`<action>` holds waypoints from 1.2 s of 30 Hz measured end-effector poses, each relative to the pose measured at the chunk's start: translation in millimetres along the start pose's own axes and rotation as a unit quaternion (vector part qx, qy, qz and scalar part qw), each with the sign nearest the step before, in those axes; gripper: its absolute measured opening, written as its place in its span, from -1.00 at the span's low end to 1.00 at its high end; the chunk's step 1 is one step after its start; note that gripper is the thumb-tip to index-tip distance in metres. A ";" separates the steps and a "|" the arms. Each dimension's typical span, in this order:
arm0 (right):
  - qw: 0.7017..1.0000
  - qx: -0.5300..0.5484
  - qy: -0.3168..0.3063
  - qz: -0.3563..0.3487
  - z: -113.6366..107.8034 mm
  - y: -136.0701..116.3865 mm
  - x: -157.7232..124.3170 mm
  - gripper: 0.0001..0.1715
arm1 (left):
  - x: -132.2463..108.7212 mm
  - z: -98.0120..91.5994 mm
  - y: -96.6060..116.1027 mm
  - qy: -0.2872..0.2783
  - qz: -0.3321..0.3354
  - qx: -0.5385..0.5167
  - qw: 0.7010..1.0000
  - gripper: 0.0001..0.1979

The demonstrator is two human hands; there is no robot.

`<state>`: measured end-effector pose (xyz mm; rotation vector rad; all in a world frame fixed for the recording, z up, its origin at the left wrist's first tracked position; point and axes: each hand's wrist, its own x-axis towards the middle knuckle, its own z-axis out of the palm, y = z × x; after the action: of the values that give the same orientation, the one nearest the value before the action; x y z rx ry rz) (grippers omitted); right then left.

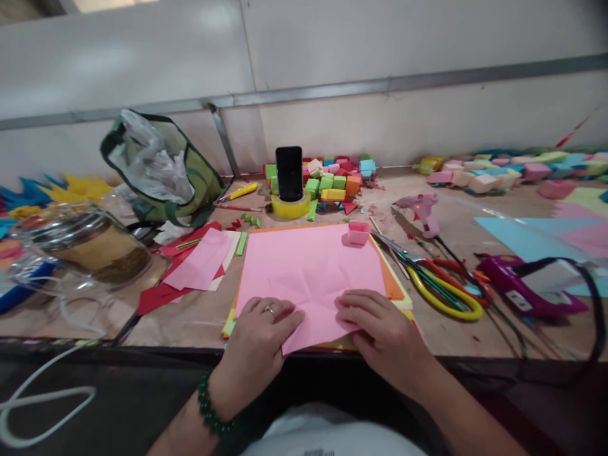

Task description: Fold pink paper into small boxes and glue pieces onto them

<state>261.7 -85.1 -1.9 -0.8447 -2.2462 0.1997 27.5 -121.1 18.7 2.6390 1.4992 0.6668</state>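
Observation:
A sheet of pink paper (308, 253) lies on a stack of coloured sheets at the near edge of the table, creased in its middle. My left hand (259, 335), with a ring and a green bead bracelet, is closed on its near left part. On the near right part, my right hand (380, 326) has its fingers curled over the same sheet. Between the hands the paper's near edge bends up slightly. A small pink folded paper box (359, 232) rests at the sheet's far right corner. Orange paper (393, 285) shows beneath.
To the right lie yellow-handled scissors (444, 294), a pink glue gun (424, 212) and a purple device (527, 285) with a black cable. A phone (289, 174) stands in a yellow tape roll (291, 206) before folded paper pieces. Leftward are a jar (95, 250), a green bag (202, 187) and paper scraps (202, 259).

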 end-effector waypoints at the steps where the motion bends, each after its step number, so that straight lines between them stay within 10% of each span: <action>1: 1.000 0.001 0.001 0.006 0.3 0.3 0.0 -0.66 | -0.8 -1.1 -0.8 0.004 -0.003 -0.006 1.000 -0.54; 9: 0.999 0.037 0.015 0.029 -4.7 3.9 -2.4 -0.59 | -6.5 -2.7 -5.7 0.015 -0.100 -0.130 0.986 -0.71; 15: 0.968 0.112 0.023 0.224 -7.7 7.1 3.8 -0.58 | 4.1 -0.5 -7.8 0.045 -0.246 -0.255 0.934 -0.70; 21: 0.962 -0.081 -0.027 0.258 -0.9 11.1 33.0 -0.28 | 14.4 4.7 -13.7 0.091 -0.239 -0.111 0.960 -0.20; 25: 0.964 -0.208 -0.026 0.162 7.1 5.0 40.8 -0.43 | 14.9 10.0 -11.3 0.109 -0.159 0.024 0.981 -0.33; 30: 0.975 -0.189 -0.087 -0.082 7.9 3.5 39.0 -0.68 | 11.5 11.8 -1.0 -0.006 -0.048 0.068 0.996 -0.51; 36: 0.982 -0.154 -0.100 -0.037 -9.7 16.1 22.1 -0.60 | -3.5 -1.7 -9.6 -0.023 -0.107 0.022 0.994 -0.56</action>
<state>264.8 -59.8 11.9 -0.9328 -2.5354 -0.1077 17.5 -119.1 16.8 2.4553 1.7696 0.5566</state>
